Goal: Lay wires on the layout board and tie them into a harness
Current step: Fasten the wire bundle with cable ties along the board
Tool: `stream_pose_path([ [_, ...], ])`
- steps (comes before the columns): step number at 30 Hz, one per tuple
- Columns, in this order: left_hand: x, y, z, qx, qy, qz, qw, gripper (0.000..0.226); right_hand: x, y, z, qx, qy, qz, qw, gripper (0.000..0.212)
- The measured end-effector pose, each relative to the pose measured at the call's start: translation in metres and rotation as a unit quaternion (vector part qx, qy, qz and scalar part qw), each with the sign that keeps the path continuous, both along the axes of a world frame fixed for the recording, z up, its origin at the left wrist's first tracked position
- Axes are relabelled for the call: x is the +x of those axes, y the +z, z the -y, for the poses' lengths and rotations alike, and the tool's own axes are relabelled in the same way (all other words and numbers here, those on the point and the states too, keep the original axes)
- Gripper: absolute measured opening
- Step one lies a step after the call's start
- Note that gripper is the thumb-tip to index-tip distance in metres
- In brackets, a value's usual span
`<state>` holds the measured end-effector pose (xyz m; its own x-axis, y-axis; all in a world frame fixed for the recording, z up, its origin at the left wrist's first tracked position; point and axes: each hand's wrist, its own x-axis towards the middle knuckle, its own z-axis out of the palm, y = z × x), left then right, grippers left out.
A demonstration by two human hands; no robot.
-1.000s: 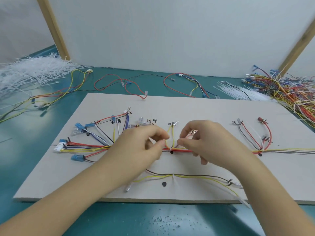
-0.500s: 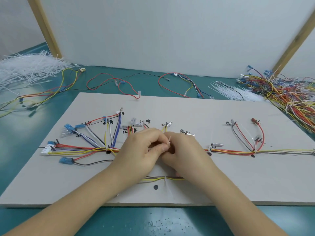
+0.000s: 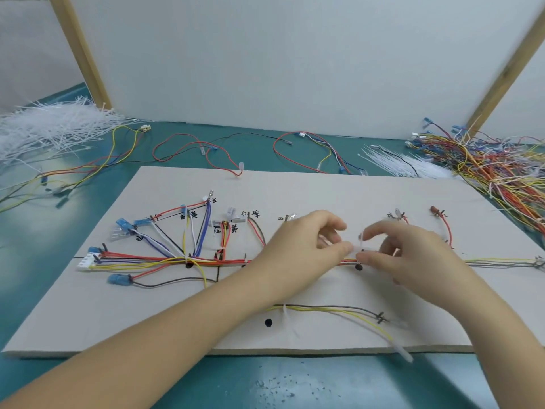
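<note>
Head view, both hands pinching a white cable tie over the wire bundle, left hand, right hand; board handwriting illegible

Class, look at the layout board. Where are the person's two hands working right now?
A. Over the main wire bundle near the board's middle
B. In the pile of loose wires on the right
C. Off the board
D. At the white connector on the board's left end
A: the left hand and right hand meet over the main wire bundle near the middle of the layout board, pinching a white cable tie.

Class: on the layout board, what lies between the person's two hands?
In the head view, a white cable tie stands over the red-and-yellow wire bundle between left hand and right hand; beneath, a black dot.
</note>
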<state>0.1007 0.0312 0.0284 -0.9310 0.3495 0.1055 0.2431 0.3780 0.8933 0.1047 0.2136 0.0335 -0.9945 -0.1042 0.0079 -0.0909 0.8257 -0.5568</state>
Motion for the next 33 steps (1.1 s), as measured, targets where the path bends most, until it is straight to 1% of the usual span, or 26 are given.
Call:
stream_pose_path([
  [1,-0.006,-0.003,-0.008,-0.007,-0.005,0.030,1.000,0.023,-0.001,-0.002,0.000,0.010,0.017,0.005,1.000,0.015],
  [2,-0.011,-0.006,-0.015,-0.010,-0.013,0.041,0.999,0.025,-0.002,-0.004,0.000,0.021,0.028,0.006,0.999,0.020],
  [5,-0.016,-0.008,-0.028,-0.014,-0.026,-0.002,1.000,0.006,-0.005,-0.006,-0.001,0.045,0.034,-0.012,0.998,0.028],
  [6,-0.017,-0.008,-0.030,-0.011,-0.024,-0.015,1.000,0.003,-0.006,-0.007,-0.001,0.048,0.034,-0.017,0.998,0.030],
  [9,-0.016,-0.012,-0.033,-0.008,-0.016,-0.065,0.998,0.008,-0.006,-0.012,0.001,0.077,0.033,-0.029,0.996,0.033],
  [11,-0.015,-0.015,-0.032,0.021,-0.006,-0.069,0.997,0.009,-0.005,-0.015,0.003,0.090,0.024,-0.039,0.995,0.033],
  [13,-0.015,-0.018,-0.031,0.057,-0.003,-0.047,0.997,0.016,-0.006,-0.018,0.003,0.071,0.021,-0.044,0.996,0.034],
  [15,-0.016,-0.018,-0.029,0.062,-0.009,-0.032,0.998,0.021,-0.004,-0.020,0.003,0.067,0.021,-0.051,0.996,0.031],
  [17,-0.017,-0.017,-0.028,0.078,-0.019,-0.006,0.997,0.023,0.001,-0.021,0.004,0.077,0.029,-0.060,0.995,0.019],
  [18,-0.016,-0.016,-0.025,0.106,-0.015,0.019,0.994,0.024,0.006,-0.021,0.004,0.072,0.031,-0.067,0.995,0.012],
  [19,-0.015,-0.016,-0.021,0.147,-0.007,0.052,0.988,0.025,0.011,-0.021,0.006,0.048,0.025,-0.078,0.995,0.010],
  [20,-0.015,-0.015,-0.015,0.191,0.002,0.085,0.978,0.026,0.017,-0.021,0.007,0.004,0.012,-0.097,0.995,0.014],
  [22,-0.011,-0.016,0.001,0.258,-0.005,0.122,0.958,0.026,0.032,-0.016,0.015,-0.074,-0.005,-0.157,0.985,0.017],
  [24,-0.005,-0.021,0.016,0.261,-0.041,0.117,0.957,0.019,0.049,-0.013,0.032,-0.074,0.054,-0.179,0.980,0.011],
  [26,0.002,-0.024,0.025,0.228,-0.067,0.094,0.967,0.019,0.065,-0.018,0.056,-0.048,0.150,-0.138,0.978,0.015],
  [28,0.006,-0.024,0.031,0.217,-0.072,0.079,0.970,0.022,0.074,-0.026,0.077,-0.012,0.210,-0.116,0.971,0.019],
  [30,0.008,-0.020,0.032,0.213,-0.073,0.079,0.971,0.022,0.074,-0.029,0.087,0.014,0.225,-0.105,0.969,0.019],
  [33,0.012,-0.011,0.038,0.197,-0.064,0.068,0.976,0.024,0.064,-0.029,0.083,-0.024,0.228,-0.075,0.970,0.023],
])
